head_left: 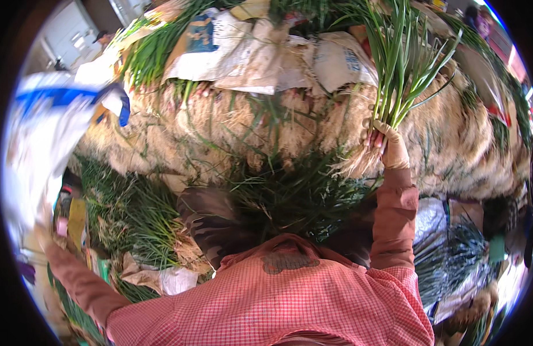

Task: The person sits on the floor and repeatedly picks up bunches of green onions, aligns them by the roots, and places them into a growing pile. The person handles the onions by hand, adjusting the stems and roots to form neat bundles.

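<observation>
a bunch of green onions [402,69], held upright, pale roots hanging below, leaves fanning upward.

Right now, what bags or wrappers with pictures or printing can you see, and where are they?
Big white sack with a blue band: far left, blurred.
Crumpled whitish printed sacks: along the top, over the pile of rooty greens.
White bag with blue print: top, left of the green onion bunch held by the right hand.

The single head-worn fisheye view looks steeply down from just above the person's red-checked cotton shirt [289,300] at the near edge, facing out over the long heap of rooty green onions [249,127] close ahead.
</observation>
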### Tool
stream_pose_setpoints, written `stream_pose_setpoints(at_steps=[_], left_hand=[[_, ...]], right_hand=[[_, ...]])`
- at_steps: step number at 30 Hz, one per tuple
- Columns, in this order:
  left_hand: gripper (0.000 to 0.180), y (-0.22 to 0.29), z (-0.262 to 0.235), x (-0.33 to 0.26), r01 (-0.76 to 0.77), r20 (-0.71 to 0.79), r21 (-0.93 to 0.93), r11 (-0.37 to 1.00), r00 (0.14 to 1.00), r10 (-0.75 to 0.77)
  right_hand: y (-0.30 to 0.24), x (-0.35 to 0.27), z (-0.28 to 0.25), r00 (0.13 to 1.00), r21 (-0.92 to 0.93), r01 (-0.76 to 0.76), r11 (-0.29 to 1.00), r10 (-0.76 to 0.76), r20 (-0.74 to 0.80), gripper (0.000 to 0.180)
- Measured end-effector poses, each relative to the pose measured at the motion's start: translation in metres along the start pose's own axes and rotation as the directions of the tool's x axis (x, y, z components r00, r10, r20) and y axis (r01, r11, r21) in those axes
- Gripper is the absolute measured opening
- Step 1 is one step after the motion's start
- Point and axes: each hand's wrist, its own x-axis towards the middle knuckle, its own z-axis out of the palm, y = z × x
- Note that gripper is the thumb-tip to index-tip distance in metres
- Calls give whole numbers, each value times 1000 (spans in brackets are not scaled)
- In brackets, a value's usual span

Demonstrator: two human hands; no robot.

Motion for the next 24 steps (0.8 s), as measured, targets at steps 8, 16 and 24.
stream_pose_setpoints(at_steps=[8, 16, 24], left_hand=[[28, -27, 40, -190, 215, 235, -58, 975, 952, -196], [29, 92, 100, -251, 133, 386, -267, 954, 922, -21], [30, 176, 148, -261, -28, 404, -421, 907, 889, 214]], right_hand=[[33, 25, 15, 966, -113, -39, 993, 8, -260, 17], [31, 18, 47, 996, 5, -85, 996, 85, -35, 34], [50, 25, 1, 998, -207, -10, 978, 23, 61, 23]])
